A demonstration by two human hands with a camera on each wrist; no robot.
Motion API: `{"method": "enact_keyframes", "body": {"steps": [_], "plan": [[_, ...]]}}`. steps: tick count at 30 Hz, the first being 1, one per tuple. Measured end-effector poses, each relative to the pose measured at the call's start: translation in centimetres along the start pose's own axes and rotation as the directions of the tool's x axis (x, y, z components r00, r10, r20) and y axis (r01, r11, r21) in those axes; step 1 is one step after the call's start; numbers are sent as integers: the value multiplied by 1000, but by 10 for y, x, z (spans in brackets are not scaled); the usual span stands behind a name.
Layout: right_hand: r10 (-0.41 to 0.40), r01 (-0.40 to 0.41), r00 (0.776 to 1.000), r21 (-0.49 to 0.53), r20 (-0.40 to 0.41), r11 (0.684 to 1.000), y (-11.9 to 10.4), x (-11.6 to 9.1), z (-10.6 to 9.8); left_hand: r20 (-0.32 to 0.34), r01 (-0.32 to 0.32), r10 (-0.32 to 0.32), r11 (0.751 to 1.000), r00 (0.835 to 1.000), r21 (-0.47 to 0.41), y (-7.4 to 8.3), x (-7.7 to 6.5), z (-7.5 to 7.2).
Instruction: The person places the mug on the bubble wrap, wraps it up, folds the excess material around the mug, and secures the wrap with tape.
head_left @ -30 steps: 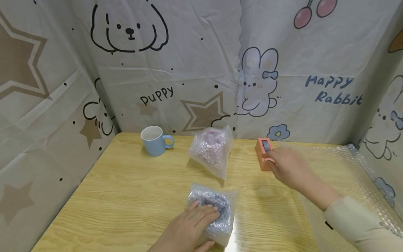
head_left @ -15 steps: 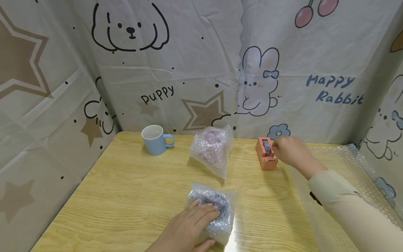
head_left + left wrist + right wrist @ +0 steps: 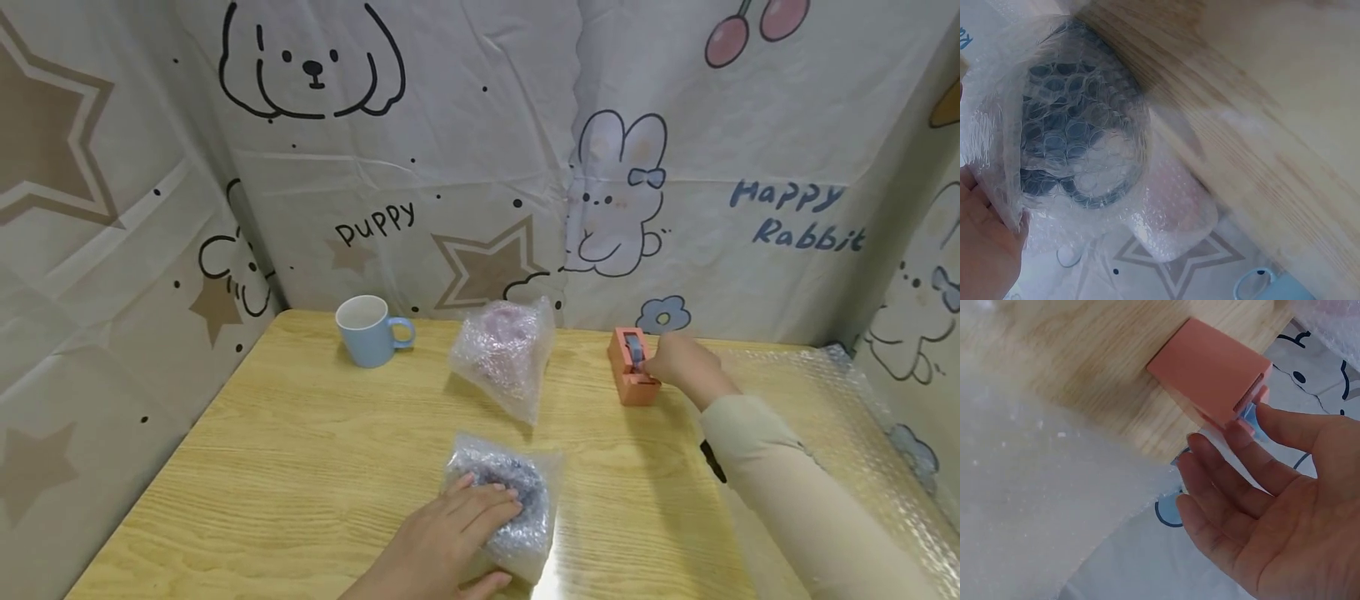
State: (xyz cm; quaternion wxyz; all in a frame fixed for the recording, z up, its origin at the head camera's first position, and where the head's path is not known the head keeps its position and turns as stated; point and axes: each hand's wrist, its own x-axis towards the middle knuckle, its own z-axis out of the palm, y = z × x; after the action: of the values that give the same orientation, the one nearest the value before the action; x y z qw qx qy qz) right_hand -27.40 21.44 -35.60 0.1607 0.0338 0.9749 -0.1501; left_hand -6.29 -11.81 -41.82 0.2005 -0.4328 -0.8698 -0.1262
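My left hand (image 3: 442, 533) holds a bubble-wrapped parcel (image 3: 528, 508) on the table, fingers over its top and thumb along its near side. Through the film in the left wrist view, a round, dark-and-white thing (image 3: 1079, 134) shows; its kind is unclear. At the back right stands a salmon-coloured tape dispenser (image 3: 636, 392). There my right hand (image 3: 686, 367) pinches the tape (image 3: 1251, 417) between thumb and forefinger, as the right wrist view shows. The other fingers of that hand lie loosely bent beside the dispenser.
A light blue mug (image 3: 369, 333) stands at the back left of the wooden table (image 3: 285, 467). Beside it sits another bubble-wrapped bundle (image 3: 504, 358), pinkish inside. A sheet of bubble wrap (image 3: 817, 417) covers the right side. Printed cloth (image 3: 480, 133) hangs behind.
My right hand first moved off the dispenser's front to its right side, then came slightly lower, with its fingertips at the tape. The left hand has stayed on the parcel.
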Motion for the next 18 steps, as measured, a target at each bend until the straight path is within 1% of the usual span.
{"method": "enact_keyframes", "body": {"steps": [4,10,15,18], "plan": [[-2,2,1000,69,-2,998,1,1,4,12,5,-5,1000,1000,-5,0,0,1],[-45,47,999,161,-13,986,7,8,9,4,7,-7,1000,1000,-10,0,-1,3],[-23,22,1000,243,1,970,12,13,11,-14,0,0,1000,1000,-7,0,-1,4],[-17,16,1000,274,1,962,13,12,9,-20,-5,5,1000,1000,0,0,-1,4]]}}
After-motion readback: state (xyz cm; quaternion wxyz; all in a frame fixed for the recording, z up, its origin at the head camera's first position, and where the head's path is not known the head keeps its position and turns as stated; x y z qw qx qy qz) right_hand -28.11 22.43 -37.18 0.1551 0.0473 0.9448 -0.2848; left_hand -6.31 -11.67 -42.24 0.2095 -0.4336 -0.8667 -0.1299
